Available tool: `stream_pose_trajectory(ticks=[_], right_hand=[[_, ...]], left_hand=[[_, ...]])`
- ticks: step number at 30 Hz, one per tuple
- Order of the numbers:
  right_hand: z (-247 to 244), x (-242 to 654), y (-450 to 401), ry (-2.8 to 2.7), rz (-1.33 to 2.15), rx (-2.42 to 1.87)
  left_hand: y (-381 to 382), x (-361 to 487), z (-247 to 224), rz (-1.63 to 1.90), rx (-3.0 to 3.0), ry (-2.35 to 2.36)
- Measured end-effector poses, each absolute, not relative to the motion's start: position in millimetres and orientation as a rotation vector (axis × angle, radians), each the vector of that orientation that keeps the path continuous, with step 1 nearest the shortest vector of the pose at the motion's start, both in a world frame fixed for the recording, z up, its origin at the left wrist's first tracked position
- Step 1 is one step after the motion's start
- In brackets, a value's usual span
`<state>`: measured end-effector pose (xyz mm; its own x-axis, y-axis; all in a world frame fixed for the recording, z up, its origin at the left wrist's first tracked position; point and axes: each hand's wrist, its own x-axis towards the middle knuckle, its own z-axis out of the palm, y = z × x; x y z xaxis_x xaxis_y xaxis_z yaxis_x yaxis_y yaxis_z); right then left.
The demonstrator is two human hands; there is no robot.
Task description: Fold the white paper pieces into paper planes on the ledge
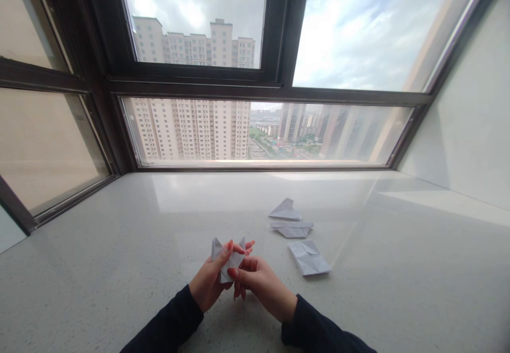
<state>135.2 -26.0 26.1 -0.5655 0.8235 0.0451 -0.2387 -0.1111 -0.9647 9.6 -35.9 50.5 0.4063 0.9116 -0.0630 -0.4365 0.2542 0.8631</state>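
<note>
Between my two hands is a small folded white paper piece (223, 273) with two pointed corners sticking up, held above the sill. My left hand (209, 284) grips it from the left, thumb across the front and fingers behind. My right hand (258, 281) pinches its lower right edge between thumb and fingers. Part of the paper is hidden by the fingers. To the right lie a square folded paper (309, 260), a boat-like folded paper (294, 229) and a pointed folded paper (286, 210).
The pale speckled stone windowsill (119, 268) carries the folded papers. A dark window frame (258, 92) runs along its back and left, with tall buildings outside. A white wall (474, 108) bounds the right side.
</note>
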Motion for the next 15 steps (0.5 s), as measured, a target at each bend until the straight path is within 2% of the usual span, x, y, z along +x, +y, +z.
stream_pose_trajectory(ticks=[15], right_hand=[[36, 133, -29, -1.419, 1.738, -0.732]], left_hand=[[-35, 12, 50, 0.986, 0.81, 0.693]])
